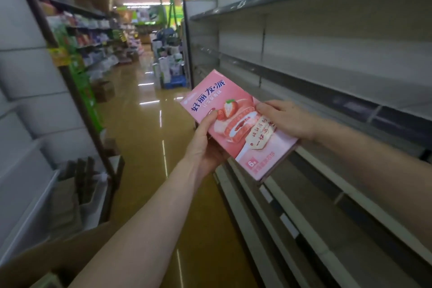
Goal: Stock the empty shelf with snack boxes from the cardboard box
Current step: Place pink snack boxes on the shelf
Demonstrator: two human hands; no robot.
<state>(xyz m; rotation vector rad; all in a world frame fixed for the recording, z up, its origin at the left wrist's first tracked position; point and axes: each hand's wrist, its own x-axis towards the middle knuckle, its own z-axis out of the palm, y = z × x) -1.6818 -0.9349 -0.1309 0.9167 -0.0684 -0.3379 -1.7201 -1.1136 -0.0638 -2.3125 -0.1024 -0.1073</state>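
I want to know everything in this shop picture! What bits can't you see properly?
1. Head view: the back of the pink strawberry-picture snack box is turned away, and the fingers of the left hand and right hand go behind it.
2. Head view: the brown cardboard box is cut off by the bottom edge, so its contents are unseen.
3. Head view: goods on the far stocked shelves are too blurred to name.
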